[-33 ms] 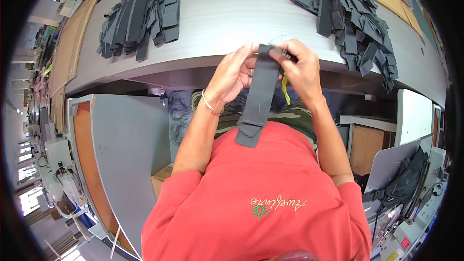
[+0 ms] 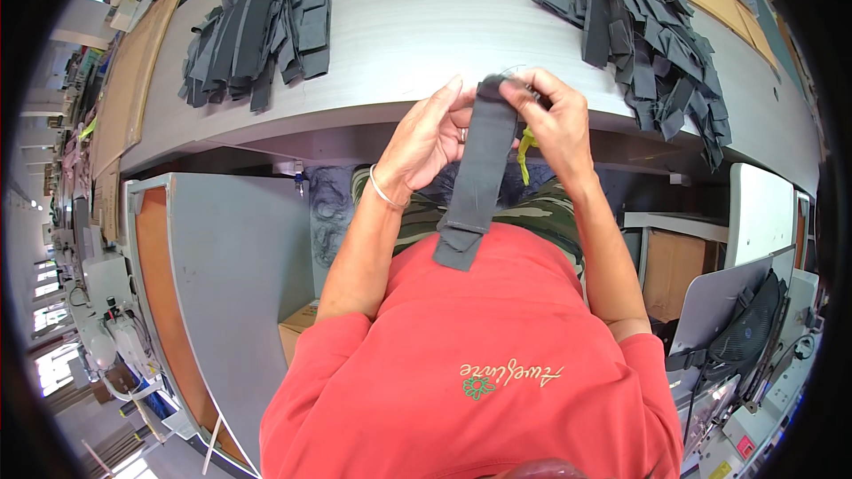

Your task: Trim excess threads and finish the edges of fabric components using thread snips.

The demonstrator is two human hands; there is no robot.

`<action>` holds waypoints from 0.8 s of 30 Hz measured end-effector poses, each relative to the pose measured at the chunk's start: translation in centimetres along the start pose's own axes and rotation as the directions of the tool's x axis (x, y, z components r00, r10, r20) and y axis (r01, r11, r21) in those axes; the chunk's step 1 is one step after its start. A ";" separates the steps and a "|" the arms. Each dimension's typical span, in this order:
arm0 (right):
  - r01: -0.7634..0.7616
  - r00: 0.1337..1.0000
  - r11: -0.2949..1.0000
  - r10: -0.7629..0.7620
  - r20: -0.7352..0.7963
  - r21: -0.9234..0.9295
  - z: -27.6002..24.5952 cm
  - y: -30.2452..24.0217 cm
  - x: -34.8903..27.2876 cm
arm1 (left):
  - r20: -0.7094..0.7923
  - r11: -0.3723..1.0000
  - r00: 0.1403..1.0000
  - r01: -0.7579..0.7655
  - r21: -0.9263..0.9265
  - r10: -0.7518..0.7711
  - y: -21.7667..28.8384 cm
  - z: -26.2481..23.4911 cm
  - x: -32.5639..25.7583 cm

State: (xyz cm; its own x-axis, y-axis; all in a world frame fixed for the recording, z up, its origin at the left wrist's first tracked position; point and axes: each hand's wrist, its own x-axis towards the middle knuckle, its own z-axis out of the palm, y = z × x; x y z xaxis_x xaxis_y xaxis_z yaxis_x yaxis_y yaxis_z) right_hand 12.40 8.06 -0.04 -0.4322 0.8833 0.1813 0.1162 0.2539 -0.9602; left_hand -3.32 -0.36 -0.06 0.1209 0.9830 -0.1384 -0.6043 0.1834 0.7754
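I wear a coral-red T-shirt (image 2: pixel 399 328) that fills the bottom centre of the frame, its short sleeves (image 2: pixel 321 350) spreading to lower left and lower right. On its front, below the middle, are pale script lettering (image 2: pixel 512 371), upside down here, and a small green flower emblem (image 2: pixel 479 388). Near the centre, my trousers (image 2: pixel 415 223) show camouflage in dark green and beige. My left hand (image 2: pixel 426 140) has a pale ring (image 2: pixel 462 134) and, at its wrist, a thin white bangle (image 2: pixel 387 192).

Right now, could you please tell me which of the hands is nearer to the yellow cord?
Right. The yellow cord hangs just below the right hand's fingers; the left hand is farther off, to the left, across the grey strip.
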 end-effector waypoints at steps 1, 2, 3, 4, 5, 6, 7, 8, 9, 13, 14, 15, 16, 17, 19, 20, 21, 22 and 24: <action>-0.006 1.000 0.999 0.005 0.011 0.046 -0.2 0.4 0.6 | 0.043 0.998 0.998 0.037 -0.050 -0.035 -0.2 -0.2 0.0; -0.012 1.000 0.996 0.010 0.022 0.092 -0.4 0.6 0.9 | 0.088 0.992 0.994 0.076 -0.098 -0.067 -0.5 -0.4 -0.1; -0.011 1.000 0.996 0.009 0.022 0.092 -0.4 0.6 1.1 | 0.127 0.992 0.990 0.070 -0.109 -0.056 -0.7 -0.7 0.0; -0.046 0.999 0.984 0.043 0.020 0.170 -0.4 0.5 1.2 | 0.127 0.992 0.990 0.069 -0.108 -0.055 -0.9 -0.7 0.0; -0.080 0.997 0.966 0.078 0.019 0.247 -0.5 0.3 1.4 | 0.132 0.998 0.990 0.054 -0.045 -0.048 -1.2 -0.5 -0.1; -0.079 0.997 0.966 0.076 0.019 0.247 -0.6 -0.1 1.4 | 0.136 0.999 0.990 0.039 0.020 -0.041 -1.3 -0.2 -0.2; -0.076 0.997 0.957 0.080 0.000 0.280 -0.8 -0.7 1.5 | 0.149 0.993 0.982 0.115 0.028 -0.118 -1.2 -0.2 -0.3; -0.073 0.996 0.947 0.084 -0.020 0.313 -1.0 -1.3 1.5 | 0.122 0.989 0.983 0.127 0.077 -0.136 -1.6 0.0 -0.2; -0.095 0.995 0.908 0.101 0.006 0.407 -1.2 -1.7 1.3 | 0.038 0.983 0.993 0.106 0.152 -0.113 -2.2 0.0 0.0; -0.086 0.992 0.803 0.014 0.126 0.590 -1.6 -3.4 -0.6 | -0.286 0.913 0.909 -0.191 0.361 0.304 -2.8 0.0 0.9; -0.067 0.989 0.769 -0.033 0.145 0.636 -1.2 -3.7 -1.3 | -0.299 0.837 0.834 -0.303 0.456 0.465 -2.4 0.0 0.8; -0.095 0.992 0.769 0.020 0.125 0.632 -0.9 -3.7 -1.9 | -0.243 0.703 0.735 -0.414 0.578 0.633 -2.4 -0.3 1.0; -0.182 0.983 0.722 0.109 0.149 0.668 -1.0 -3.7 -2.3 | -0.162 0.537 0.613 -0.498 0.682 0.774 -2.2 -0.5 1.3; -0.159 0.987 0.723 0.137 0.086 0.673 -0.5 -3.1 -2.6 | -0.160 0.533 0.610 -0.500 0.682 0.776 -2.1 -0.5 1.4; -0.147 0.973 0.713 0.229 -0.029 0.686 0.7 -2.5 -2.8 | 0.148 0.071 0.350 -0.541 0.838 0.925 -1.8 -0.6 1.4; -0.203 0.967 0.721 0.252 0.023 0.662 0.5 -2.6 -2.8 | 0.151 0.068 0.350 -0.543 0.837 0.924 -1.6 -0.6 1.4; -0.293 0.954 0.705 0.259 0.150 0.646 0.2 -1.9 -2.6 | 0.220 -0.033 0.313 -0.508 0.861 0.924 -1.6 -0.7 1.1; -0.377 0.926 0.690 0.260 0.275 0.618 -0.5 -0.9 -2.5 | 0.292 -0.137 0.276 -0.469 0.873 0.916 -1.5 -0.6 0.9; -0.454 0.886 0.648 0.258 0.386 0.612 -0.9 0.4 -2.7 | 0.278 -0.160 0.274 -0.384 0.909 0.920 -1.5 -0.7 0.8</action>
State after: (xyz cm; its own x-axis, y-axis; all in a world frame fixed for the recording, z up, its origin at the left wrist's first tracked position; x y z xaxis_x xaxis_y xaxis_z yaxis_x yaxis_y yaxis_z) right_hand 14.39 6.09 -0.74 -0.6978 0.6961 -0.1687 -0.2752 -0.4780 -0.8342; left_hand -2.91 0.18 -1.77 -0.3040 0.4358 0.8472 0.7667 -0.4159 0.4890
